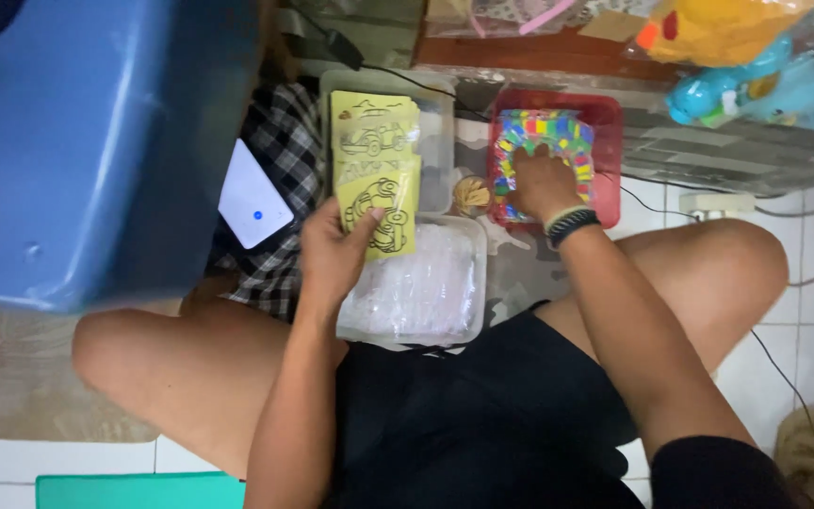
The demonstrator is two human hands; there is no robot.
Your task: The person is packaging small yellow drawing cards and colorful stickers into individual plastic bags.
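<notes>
On the floor before the seated person, the left hand (332,250) pinches a yellow picture card (379,203) over a clear tray (445,320); the right hand (539,181) digs into coloured pieces (544,127) in a red basket (610,123), its fingers hidden, so nothing looks picked yet.

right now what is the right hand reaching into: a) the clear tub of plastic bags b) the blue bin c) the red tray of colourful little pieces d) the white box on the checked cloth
c: the right hand is down in the red tray among the colourful pieces, while the left hand holds a yellow card.
</notes>
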